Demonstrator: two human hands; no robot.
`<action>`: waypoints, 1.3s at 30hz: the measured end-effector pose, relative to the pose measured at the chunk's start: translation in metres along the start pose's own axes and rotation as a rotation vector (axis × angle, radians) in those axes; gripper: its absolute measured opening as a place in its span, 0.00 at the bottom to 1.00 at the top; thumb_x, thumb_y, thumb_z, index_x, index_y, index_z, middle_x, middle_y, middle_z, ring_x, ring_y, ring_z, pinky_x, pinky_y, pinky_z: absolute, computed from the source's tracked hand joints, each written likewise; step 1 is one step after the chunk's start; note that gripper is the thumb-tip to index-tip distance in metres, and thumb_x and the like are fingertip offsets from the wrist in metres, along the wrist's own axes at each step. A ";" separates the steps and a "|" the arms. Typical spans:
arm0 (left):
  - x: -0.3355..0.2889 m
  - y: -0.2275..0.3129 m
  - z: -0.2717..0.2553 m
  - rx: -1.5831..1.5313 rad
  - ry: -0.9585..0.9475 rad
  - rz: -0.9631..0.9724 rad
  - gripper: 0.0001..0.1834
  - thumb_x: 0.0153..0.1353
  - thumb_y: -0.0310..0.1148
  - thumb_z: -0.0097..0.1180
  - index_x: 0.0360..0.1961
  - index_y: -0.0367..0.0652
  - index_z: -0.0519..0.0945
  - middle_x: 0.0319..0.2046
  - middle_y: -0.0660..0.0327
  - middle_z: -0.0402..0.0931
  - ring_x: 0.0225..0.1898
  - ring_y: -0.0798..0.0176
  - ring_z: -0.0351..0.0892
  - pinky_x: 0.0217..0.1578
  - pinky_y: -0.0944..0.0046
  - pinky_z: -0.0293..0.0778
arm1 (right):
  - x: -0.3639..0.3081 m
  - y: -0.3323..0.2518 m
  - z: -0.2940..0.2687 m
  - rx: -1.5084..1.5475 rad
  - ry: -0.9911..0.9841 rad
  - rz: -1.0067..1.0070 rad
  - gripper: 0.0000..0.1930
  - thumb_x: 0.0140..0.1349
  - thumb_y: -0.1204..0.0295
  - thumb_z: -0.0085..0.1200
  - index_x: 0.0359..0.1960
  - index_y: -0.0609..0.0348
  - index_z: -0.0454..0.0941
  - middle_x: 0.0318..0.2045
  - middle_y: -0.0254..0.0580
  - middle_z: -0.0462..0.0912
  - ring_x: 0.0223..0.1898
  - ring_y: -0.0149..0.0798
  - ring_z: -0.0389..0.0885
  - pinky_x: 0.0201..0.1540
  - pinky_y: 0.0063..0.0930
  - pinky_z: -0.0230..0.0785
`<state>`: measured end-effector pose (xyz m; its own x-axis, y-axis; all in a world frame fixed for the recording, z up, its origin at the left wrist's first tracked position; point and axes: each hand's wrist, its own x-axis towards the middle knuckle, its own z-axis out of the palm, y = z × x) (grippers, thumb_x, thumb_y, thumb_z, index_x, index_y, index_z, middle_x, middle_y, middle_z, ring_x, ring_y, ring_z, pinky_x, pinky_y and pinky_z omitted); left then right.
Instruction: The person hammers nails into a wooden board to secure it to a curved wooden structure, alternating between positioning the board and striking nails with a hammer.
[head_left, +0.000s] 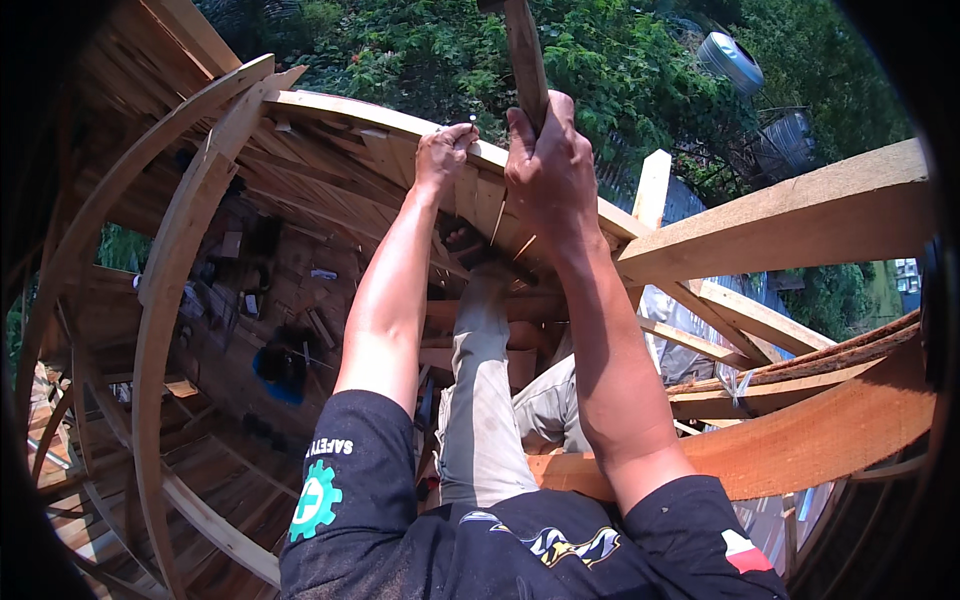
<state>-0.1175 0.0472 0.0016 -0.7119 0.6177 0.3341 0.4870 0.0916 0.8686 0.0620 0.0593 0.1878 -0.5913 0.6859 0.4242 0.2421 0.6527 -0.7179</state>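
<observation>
My left hand (pixel 443 158) rests at the upper edge of a long curved plank (pixel 360 112), its fingers pinched around a small nail (pixel 473 121) whose pale head shows above the fingertips. My right hand (pixel 552 165) is closed around the wooden handle of a hammer (pixel 526 62), raised just right of the left hand. Only a dark bit of the hammer's head shows at the top edge of the picture. Whether the nail's point is in the wood cannot be seen.
Curved wooden ribs (pixel 165 240) rise on the left above a deep, shadowed floor (pixel 290 300) with scattered scraps. A thick beam (pixel 780 215) and a wide orange-brown plank (pixel 800 455) cross on the right. Green bushes (pixel 400 60) and a metal drum (pixel 730 62) lie beyond.
</observation>
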 end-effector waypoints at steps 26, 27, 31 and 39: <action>0.027 -0.030 -0.081 0.831 -0.173 0.339 0.34 0.59 0.27 0.50 0.69 0.49 0.63 0.71 0.53 0.57 0.72 0.47 0.53 0.70 0.52 0.52 | 0.013 0.013 -0.002 -0.209 -0.332 0.189 0.19 0.68 0.64 0.48 0.47 0.72 0.66 0.36 0.71 0.81 0.43 0.67 0.81 0.50 0.54 0.72; 0.027 -0.030 -0.088 1.021 -0.271 0.290 0.35 0.58 0.28 0.49 0.70 0.50 0.62 0.72 0.55 0.56 0.72 0.48 0.53 0.71 0.51 0.50 | 0.013 0.013 -0.003 -0.209 -0.310 0.177 0.19 0.68 0.65 0.47 0.48 0.73 0.66 0.36 0.72 0.81 0.43 0.67 0.81 0.50 0.53 0.72; 0.022 -0.040 -0.093 1.108 -0.416 0.202 0.41 0.54 0.25 0.50 0.72 0.51 0.56 0.73 0.54 0.53 0.73 0.48 0.52 0.70 0.50 0.52 | 0.008 0.021 0.005 -0.188 -0.347 0.190 0.19 0.68 0.64 0.47 0.49 0.73 0.66 0.36 0.71 0.81 0.43 0.66 0.81 0.50 0.54 0.72; 0.010 -0.041 -0.092 1.079 -0.358 0.177 0.45 0.54 0.23 0.51 0.74 0.54 0.52 0.75 0.57 0.47 0.74 0.49 0.48 0.70 0.47 0.51 | 0.001 0.001 -0.004 -0.232 -0.276 0.074 0.15 0.67 0.66 0.49 0.40 0.70 0.67 0.29 0.68 0.81 0.37 0.66 0.82 0.41 0.54 0.75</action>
<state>-0.1908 -0.0222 0.0033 -0.4903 0.8592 0.1466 0.8683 0.4961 -0.0038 0.0643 0.0620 0.1895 -0.7437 0.6416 0.1881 0.4410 0.6822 -0.5833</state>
